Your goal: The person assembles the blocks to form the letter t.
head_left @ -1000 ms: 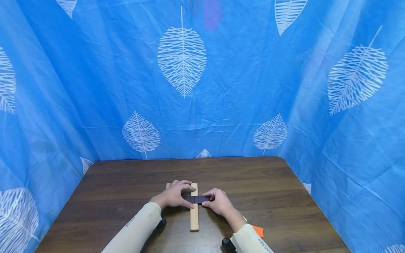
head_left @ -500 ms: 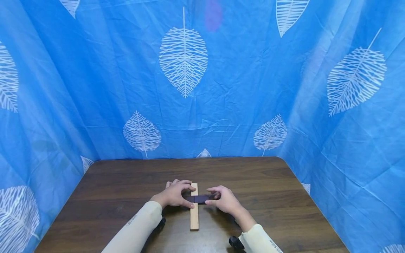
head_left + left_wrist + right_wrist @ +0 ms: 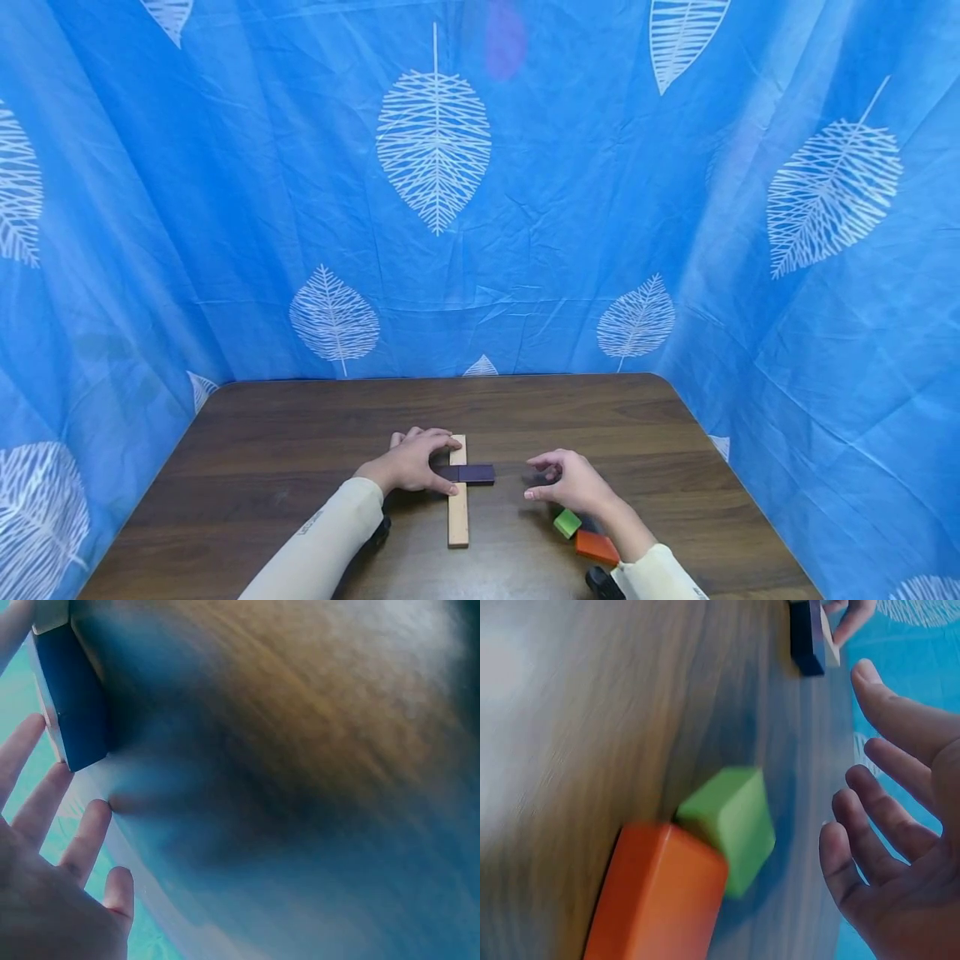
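Observation:
My left hand (image 3: 411,462) rests at a cross of blocks, thumb and forefinger spread either side of the dark crosspiece. The light wooden pieces (image 3: 458,517) run away from me. A dark purple block (image 3: 477,475) reaches to the right, meeting another dark piece partly hidden by the hand. Straight fingers lie near the dark block (image 3: 73,694) in the left wrist view; firm contact is hard to judge. To the right, my right hand (image 3: 572,483) holds nothing, its fingers loosely bent, apart from the cross. Beside its wrist lie a green block (image 3: 735,825) and an orange block (image 3: 660,892).
The brown wooden table (image 3: 300,417) spreads around the hands. A blue curtain (image 3: 525,208) with white leaf prints hangs behind it and at both sides. The green and orange blocks lie close together, partly under the right forearm.
My right hand has let go of the dark block's right end and moved right, towards me. The green and orange blocks now show beside it. The left hand stays in place.

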{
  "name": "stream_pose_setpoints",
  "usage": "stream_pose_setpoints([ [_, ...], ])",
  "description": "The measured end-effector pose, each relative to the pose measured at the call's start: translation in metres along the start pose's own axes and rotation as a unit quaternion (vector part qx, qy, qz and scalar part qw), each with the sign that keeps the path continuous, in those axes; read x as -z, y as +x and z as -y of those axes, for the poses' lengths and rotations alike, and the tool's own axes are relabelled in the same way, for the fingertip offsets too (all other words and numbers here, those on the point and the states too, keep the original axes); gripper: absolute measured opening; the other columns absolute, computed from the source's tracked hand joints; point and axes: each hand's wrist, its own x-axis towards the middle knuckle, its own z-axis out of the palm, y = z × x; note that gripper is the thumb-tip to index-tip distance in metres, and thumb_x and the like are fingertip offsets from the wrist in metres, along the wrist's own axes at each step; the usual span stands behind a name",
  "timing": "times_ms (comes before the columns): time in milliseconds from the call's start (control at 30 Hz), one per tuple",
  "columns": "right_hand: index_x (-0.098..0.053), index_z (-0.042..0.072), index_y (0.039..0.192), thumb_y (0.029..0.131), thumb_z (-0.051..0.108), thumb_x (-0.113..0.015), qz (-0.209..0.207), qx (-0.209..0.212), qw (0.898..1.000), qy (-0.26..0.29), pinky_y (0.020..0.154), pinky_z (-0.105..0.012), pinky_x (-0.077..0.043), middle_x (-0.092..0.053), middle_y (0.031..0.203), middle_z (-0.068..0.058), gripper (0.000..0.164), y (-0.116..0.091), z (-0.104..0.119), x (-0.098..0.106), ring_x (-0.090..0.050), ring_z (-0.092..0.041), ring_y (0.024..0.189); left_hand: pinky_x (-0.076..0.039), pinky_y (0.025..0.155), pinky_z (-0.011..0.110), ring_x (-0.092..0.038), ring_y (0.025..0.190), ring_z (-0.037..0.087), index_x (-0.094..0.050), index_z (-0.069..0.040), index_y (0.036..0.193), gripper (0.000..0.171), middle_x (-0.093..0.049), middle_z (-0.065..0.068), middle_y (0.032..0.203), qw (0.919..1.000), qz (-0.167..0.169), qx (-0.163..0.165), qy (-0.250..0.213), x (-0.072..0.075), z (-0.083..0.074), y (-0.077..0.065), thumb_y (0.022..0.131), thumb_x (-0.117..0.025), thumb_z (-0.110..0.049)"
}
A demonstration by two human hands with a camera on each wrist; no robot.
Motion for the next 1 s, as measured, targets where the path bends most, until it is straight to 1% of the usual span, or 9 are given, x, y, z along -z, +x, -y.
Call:
stream_pose_setpoints([
  [200, -0.073, 0.005, 0.116, 0.074, 0.025, -0.092, 0.019, -0.010, 1.000, -0.004, 0.074, -0.035, -0.047, -0.068, 0.104, -0.003, 0.050, -0.014, -0.016, 0.012, -0.056, -0.019, 0.086, -0.024, 0.099, 0.060, -0.039, 0.130, 0.033, -0.065, -0.026, 0.134, 0.070, -0.049, 0.005, 0.147, 0.9999, 0.001, 0.011, -0.002, 0.000, 0.001, -0.001, 0.073, -0.086, -0.053],
  [400, -0.074, 0.001, 0.112, 0.069, 0.025, -0.095, 0.019, -0.004, 1.000, 0.000, 0.073, -0.030, -0.046, -0.071, 0.105, -0.004, 0.053, -0.027, -0.028, 0.017, -0.055, -0.018, 0.083, -0.024, 0.099, 0.061, -0.039, 0.129, 0.034, -0.065, -0.026, 0.134, 0.070, -0.051, 0.006, 0.143, 1.0000, 0.002, 0.009, -0.002, 0.000, 0.000, 0.000, 0.073, -0.086, -0.054],
  [500, -0.075, 0.003, 0.108, 0.067, 0.025, -0.096, 0.016, -0.008, 1.000, 0.003, 0.070, -0.028, -0.046, -0.069, 0.101, -0.003, 0.051, -0.033, -0.033, 0.017, -0.055, -0.015, 0.079, -0.024, 0.098, 0.061, -0.039, 0.128, 0.034, -0.065, -0.026, 0.134, 0.070, -0.051, 0.006, 0.143, 1.0000, 0.004, 0.008, -0.001, 0.000, -0.001, 0.001, 0.074, -0.085, -0.055],
  [667, -0.074, 0.005, 0.099, 0.062, 0.021, -0.098, 0.009, -0.006, 1.000, 0.004, 0.063, -0.027, -0.046, -0.064, 0.090, 0.000, 0.047, -0.040, -0.038, 0.016, -0.054, -0.015, 0.072, -0.024, 0.098, 0.061, -0.040, 0.128, 0.034, -0.065, -0.026, 0.134, 0.070, -0.052, 0.006, 0.143, 0.9999, 0.005, 0.011, -0.002, 0.000, -0.002, 0.000, 0.073, -0.085, -0.054],
  [767, -0.073, 0.005, 0.096, 0.061, 0.019, -0.099, 0.005, -0.008, 1.000, 0.001, 0.062, -0.027, -0.046, -0.061, 0.086, 0.000, 0.046, -0.042, -0.040, 0.015, -0.054, -0.016, 0.071, -0.024, 0.099, 0.060, -0.040, 0.128, 0.033, -0.064, -0.027, 0.135, 0.071, -0.052, 0.006, 0.143, 0.9999, 0.006, 0.013, -0.001, 0.000, -0.003, 0.000, 0.074, -0.085, -0.055],
  [1000, -0.069, 0.005, 0.091, 0.059, 0.019, -0.099, 0.003, -0.019, 1.000, 0.021, 0.062, -0.026, -0.047, -0.059, 0.080, 0.000, 0.046, -0.050, -0.042, 0.010, -0.056, -0.016, 0.069, -0.024, 0.099, 0.061, -0.040, 0.128, 0.033, -0.064, -0.027, 0.135, 0.071, -0.052, 0.006, 0.143, 0.9999, 0.007, 0.016, 0.000, 0.000, -0.004, -0.001, 0.073, -0.086, -0.054],
])
